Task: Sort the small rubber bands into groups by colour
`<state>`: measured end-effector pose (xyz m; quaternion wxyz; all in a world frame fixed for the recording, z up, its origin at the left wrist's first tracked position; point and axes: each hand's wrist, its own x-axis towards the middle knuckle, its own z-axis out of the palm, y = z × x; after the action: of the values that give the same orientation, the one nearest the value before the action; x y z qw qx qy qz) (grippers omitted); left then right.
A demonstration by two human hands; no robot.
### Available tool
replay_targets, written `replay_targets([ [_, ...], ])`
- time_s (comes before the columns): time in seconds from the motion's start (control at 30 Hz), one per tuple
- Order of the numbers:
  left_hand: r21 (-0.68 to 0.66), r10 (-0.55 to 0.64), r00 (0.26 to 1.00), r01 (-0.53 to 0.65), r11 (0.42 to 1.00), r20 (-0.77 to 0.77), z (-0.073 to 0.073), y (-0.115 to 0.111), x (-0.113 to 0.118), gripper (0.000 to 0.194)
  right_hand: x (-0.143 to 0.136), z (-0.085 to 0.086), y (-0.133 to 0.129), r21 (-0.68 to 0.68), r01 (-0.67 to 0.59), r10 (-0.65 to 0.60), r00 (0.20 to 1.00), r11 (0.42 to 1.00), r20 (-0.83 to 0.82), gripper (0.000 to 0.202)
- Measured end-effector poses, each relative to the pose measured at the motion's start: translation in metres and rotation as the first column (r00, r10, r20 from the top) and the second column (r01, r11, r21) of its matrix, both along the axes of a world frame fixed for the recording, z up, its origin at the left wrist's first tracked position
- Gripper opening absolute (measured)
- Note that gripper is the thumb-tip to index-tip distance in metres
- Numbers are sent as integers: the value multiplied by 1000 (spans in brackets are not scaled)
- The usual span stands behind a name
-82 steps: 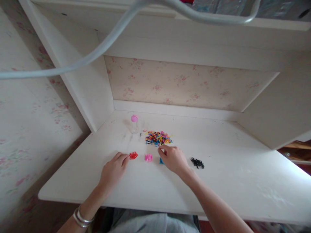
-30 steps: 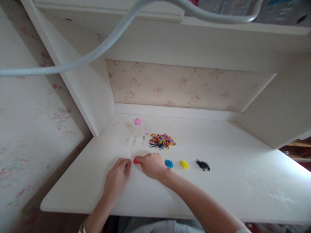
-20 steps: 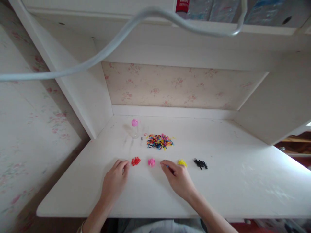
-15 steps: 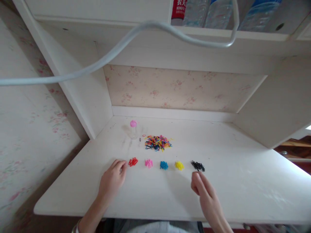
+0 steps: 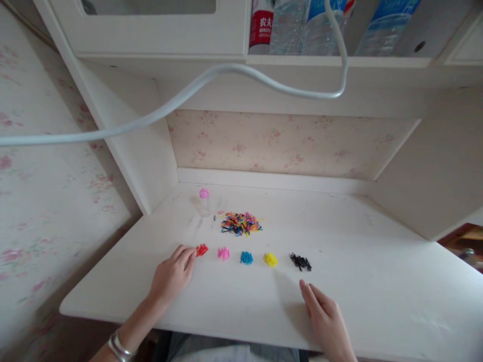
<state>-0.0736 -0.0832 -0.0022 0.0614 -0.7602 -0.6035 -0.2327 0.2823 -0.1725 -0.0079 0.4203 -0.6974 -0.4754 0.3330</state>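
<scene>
Five small piles of rubber bands lie in a row: red (image 5: 202, 250), pink (image 5: 224, 253), blue (image 5: 246, 258), yellow (image 5: 270, 259) and black (image 5: 301, 261). My left hand (image 5: 172, 274) rests on the desk with curled, closed fingers, its fingertips at the left edge of the red pile; anything between them is hidden. Just below the black pile, apart from it, is my right hand (image 5: 323, 314), fingers pressed together with nothing visible in them. Behind the row spreads a larger heap of mixed-colour rubber bands (image 5: 241, 223).
A clear jar with a pink lid (image 5: 204, 201) stands left of the mixed heap. The white desk (image 5: 358, 291) has side panels and a back wall. Overhead, a pale cable (image 5: 188, 90) crosses the view below a shelf with plastic bottles (image 5: 287, 27).
My right hand has drawn back from the black pile, and its fingers have straightened from a fist. My left hand stays by the red pile. The view has tilted up slightly.
</scene>
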Motion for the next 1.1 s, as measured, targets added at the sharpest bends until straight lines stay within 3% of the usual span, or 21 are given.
replay_targets([
  [0.2, -117, -117, 993, 115, 986, -15, 30, 21, 32, 26, 2, -5, -1, 10, -9, 10, 1000, 1000, -29, 49],
  [0.3, -233, -71, 987, 36, 972, -144, 47, 52, 56, 31, 1, -6, 1, 6, -17, 17, 1000, 1000, 8, 48],
  [0.4, -258, -27, 986, -16, 966, -162, 55, 93, 74, 34, 1, -6, 2, 16, -29, 29, 999, 999, 19, 48],
  [0.53, -315, 6, 983, -64, 947, -183, 49, 139, 87, 32, 1, -7, 3, 47, -35, 35, 999, 998, 18, 47],
  [0.63, -366, 15, 979, -90, 926, -203, 43, 157, 91, 27, 1, -8, 3, 44, -31, 30, 999, 999, 23, 47],
  [0.83, -414, 9, 976, -101, 905, -219, 37, 171, 92, 34, 0, -9, 4, 34, -45, 45, 999, 998, 21, 48],
  [1.1, -419, -12, 971, -92, 903, -238, 33, 173, 79, 33, -4, -4, 5, 30, -49, 47, 998, 998, 41, 49],
])
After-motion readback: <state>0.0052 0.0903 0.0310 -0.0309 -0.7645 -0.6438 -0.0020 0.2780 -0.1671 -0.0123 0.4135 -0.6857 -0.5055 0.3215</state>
